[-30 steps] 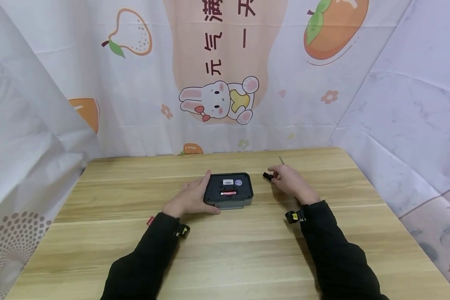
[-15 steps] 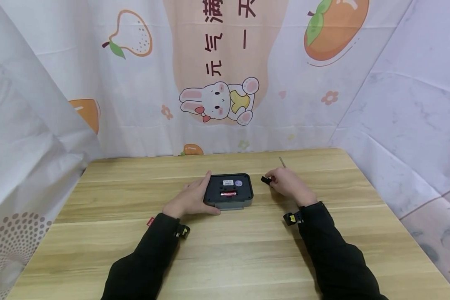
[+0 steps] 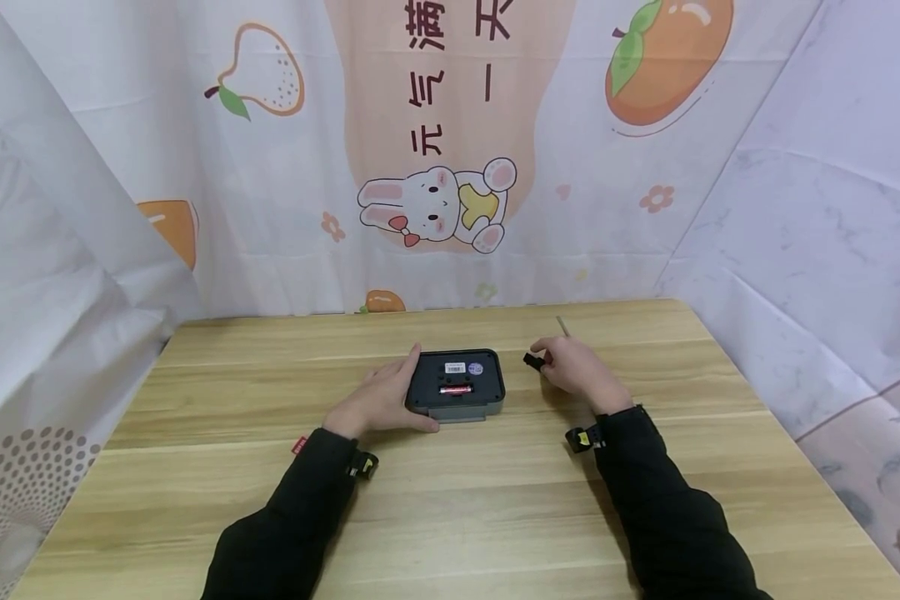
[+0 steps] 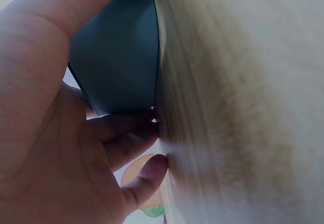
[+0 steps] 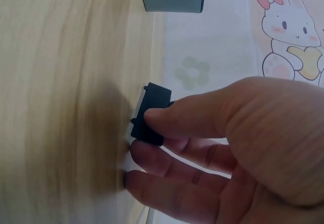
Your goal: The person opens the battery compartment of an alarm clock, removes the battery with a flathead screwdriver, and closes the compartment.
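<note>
A: Position of the boxy black device (image 3: 457, 378)?

B: On the worktop (image 3: 465, 500), towards its far side. Face with the recess uppermost; red battery (image 3: 456, 389) showing in it, barcode label (image 3: 455, 367) and round sticker (image 3: 476, 368) above.

A: Handling?

B: Hard plastic by the look: stiff, probably light, perhaps slick along the smooth walls. Best taken by the short ends, fingers off the recess.

A: State of the hands?

B: Left hand (image 3: 378, 400) holds the device's left end, thumb along the near side, fingers towards the far corner. Right hand (image 3: 573, 367), off to the device's right, pinches a small black cover (image 5: 153, 100), thumb on its face, close to the worktop.

A: Notes on the cover?

B: Likely very light and rigid, easy to fumble. Small tabs jut from one edge; I'd judge those the fragile part. Grip by the body, tabs free.

A: Surroundings, obstructions?

B: Thin rod (image 3: 562, 326) beyond the right hand, partly hidden by it; cannot tell what it is. Patterned curtain (image 3: 270, 217) hangs behind the worktop's far edge. Left hand covers only the device's end; recess uncovered.
</note>
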Demonstrator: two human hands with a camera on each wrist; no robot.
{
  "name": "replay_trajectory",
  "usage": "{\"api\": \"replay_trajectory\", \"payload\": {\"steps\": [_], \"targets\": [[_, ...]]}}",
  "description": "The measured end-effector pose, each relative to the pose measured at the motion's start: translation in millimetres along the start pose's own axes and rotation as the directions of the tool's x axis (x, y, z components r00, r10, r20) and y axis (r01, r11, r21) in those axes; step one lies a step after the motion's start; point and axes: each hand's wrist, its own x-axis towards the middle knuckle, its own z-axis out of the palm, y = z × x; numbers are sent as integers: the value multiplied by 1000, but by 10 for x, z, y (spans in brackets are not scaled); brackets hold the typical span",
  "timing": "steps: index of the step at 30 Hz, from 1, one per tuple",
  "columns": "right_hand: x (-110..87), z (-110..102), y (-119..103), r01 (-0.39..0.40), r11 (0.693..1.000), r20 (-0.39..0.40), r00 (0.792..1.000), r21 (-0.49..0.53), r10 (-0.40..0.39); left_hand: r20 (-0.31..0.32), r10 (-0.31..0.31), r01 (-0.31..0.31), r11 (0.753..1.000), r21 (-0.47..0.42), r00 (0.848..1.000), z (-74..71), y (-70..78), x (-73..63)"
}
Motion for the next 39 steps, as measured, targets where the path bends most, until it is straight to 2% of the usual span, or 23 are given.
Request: {"api": "replay_trajectory", "payload": {"steps": [12, 29, 39], "targets": [[-29, 3, -30, -26, 1000, -5, 1000, 18, 26, -3, 2, -2, 1000, -19, 1000, 18, -2, -11], [-46, -31, -33, -7, 998, 54, 999, 57, 4, 4, 0, 0, 1000, -24, 1000, 23, -15, 3], [-40, -26, -40, -31, 996, 71, 997, 85, 25, -2, 6, -6, 1000, -19, 1000, 32, -35, 18]]}}
